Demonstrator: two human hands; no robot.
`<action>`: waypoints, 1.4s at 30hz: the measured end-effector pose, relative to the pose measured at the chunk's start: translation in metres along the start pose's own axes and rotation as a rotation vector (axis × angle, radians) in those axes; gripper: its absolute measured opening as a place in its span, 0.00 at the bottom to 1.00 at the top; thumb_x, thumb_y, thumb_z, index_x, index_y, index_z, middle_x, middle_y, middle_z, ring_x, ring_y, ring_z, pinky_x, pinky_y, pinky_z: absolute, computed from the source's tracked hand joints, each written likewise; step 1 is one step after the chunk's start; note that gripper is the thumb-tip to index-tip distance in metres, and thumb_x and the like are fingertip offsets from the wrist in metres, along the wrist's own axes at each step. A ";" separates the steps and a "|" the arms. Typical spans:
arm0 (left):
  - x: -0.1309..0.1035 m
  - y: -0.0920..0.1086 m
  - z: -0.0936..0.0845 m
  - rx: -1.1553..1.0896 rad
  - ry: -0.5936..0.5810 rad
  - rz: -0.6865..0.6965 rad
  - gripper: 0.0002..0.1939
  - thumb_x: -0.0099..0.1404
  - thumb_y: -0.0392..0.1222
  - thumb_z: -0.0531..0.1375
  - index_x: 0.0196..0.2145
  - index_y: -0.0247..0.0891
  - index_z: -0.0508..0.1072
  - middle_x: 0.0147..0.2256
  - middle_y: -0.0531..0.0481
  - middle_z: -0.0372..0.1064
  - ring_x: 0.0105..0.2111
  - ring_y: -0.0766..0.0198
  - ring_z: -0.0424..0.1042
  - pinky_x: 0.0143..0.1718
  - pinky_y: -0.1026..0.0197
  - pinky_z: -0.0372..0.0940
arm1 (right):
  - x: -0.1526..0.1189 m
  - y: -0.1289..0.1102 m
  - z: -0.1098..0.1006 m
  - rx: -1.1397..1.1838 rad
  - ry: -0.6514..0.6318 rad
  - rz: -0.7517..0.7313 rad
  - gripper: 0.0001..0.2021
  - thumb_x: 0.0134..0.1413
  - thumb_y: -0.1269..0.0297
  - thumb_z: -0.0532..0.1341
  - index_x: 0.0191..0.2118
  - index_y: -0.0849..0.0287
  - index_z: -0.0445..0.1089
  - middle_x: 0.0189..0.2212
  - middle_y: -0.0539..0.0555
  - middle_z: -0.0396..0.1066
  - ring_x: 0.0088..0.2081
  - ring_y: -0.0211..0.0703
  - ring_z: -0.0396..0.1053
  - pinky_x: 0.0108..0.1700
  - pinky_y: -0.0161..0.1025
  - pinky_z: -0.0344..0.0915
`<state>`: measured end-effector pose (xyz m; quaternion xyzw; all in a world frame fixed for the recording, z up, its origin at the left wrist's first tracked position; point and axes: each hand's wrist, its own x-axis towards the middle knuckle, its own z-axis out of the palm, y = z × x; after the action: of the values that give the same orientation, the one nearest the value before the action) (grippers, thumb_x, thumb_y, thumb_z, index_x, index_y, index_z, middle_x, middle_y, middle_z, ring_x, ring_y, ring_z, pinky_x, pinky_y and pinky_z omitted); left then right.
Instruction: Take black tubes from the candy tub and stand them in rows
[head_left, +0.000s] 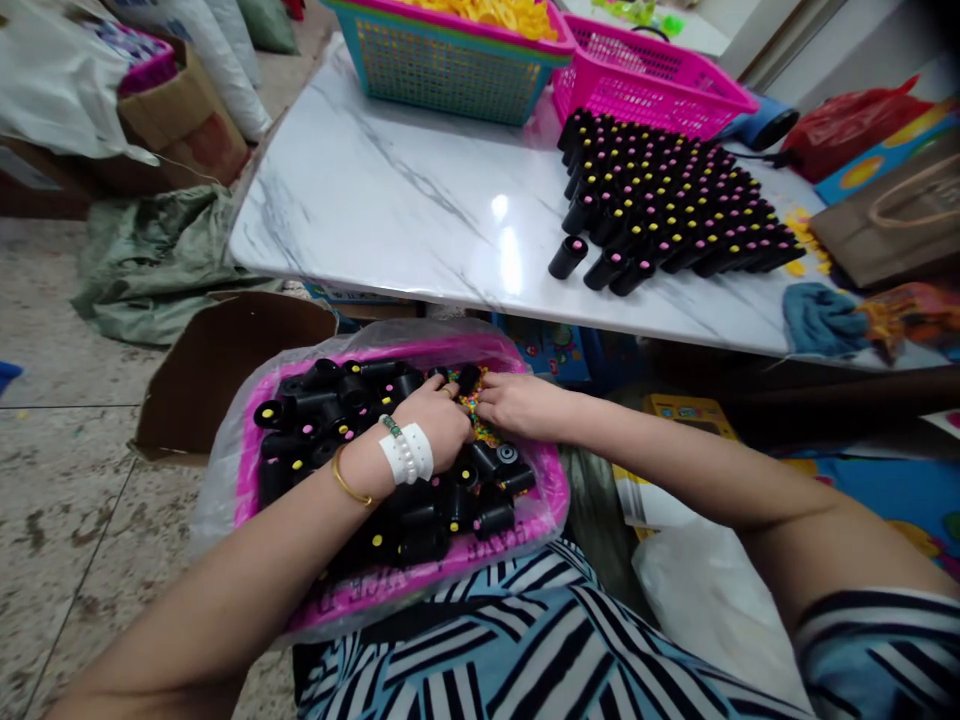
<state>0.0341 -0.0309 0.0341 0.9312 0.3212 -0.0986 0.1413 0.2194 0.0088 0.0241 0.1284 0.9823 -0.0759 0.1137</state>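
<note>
Both my hands are inside a plastic-lined pink basket on my lap, filled with black plastic tubes that have yellow or pink dots on their ends. My left hand is bent over the tubes, its fingertips closed at a black tube between my hands; its grip is partly hidden. My right hand faces it from the right, fingers curled down into small multicoloured beads. What those fingers hold, if anything, is hidden. A tube with a ringed white end lies below my right hand.
On the marble-patterned table ahead, many black tubes stand in rows. Behind them are a pink basket and a teal basket holding yellow pieces. An open cardboard box stands at left. A paper bag stands at right.
</note>
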 end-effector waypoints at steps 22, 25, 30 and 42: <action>0.005 0.000 -0.005 0.040 -0.051 -0.024 0.07 0.55 0.36 0.60 0.28 0.41 0.79 0.35 0.45 0.77 0.48 0.48 0.67 0.56 0.41 0.51 | 0.013 0.000 0.001 -0.057 0.008 -0.035 0.11 0.63 0.74 0.51 0.36 0.69 0.70 0.32 0.65 0.72 0.36 0.48 0.65 0.43 0.46 0.64; 0.003 -0.001 -0.003 0.038 -0.062 -0.025 0.07 0.55 0.36 0.60 0.29 0.42 0.79 0.36 0.46 0.77 0.50 0.47 0.66 0.57 0.40 0.49 | 0.014 -0.005 0.002 0.005 -0.021 -0.042 0.11 0.62 0.74 0.51 0.37 0.69 0.70 0.32 0.64 0.73 0.35 0.48 0.65 0.43 0.45 0.64; -0.002 -0.003 -0.004 0.014 -0.078 -0.036 0.08 0.57 0.38 0.60 0.32 0.45 0.80 0.39 0.46 0.77 0.52 0.45 0.65 0.58 0.38 0.47 | -0.021 0.006 -0.017 0.423 0.291 0.086 0.15 0.52 0.75 0.61 0.47 0.65 0.69 0.41 0.60 0.73 0.43 0.47 0.68 0.46 0.43 0.67; 0.003 -0.002 -0.004 0.035 -0.057 -0.001 0.08 0.58 0.37 0.59 0.31 0.44 0.79 0.38 0.46 0.77 0.51 0.48 0.66 0.56 0.41 0.50 | -0.042 -0.012 -0.004 0.810 0.689 0.206 0.17 0.54 0.75 0.60 0.50 0.58 0.70 0.45 0.55 0.74 0.46 0.41 0.72 0.50 0.40 0.67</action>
<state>0.0358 -0.0259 0.0368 0.9302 0.3159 -0.1306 0.1341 0.2547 -0.0118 0.0394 0.2751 0.8372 -0.3902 -0.2669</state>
